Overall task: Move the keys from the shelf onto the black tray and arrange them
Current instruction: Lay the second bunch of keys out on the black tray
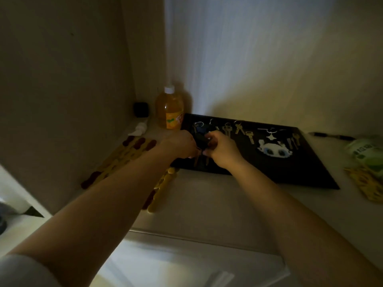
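Both your hands pinch the dark fob; lower it flat onto the tray, clear of neighbouring keys.

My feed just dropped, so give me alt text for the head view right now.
Both hands, left hand and right hand, hold a dark key fob over the left end of the black tray. Several keys and a white cartoon keychain lie on it; an orange drink bottle stands beside it.
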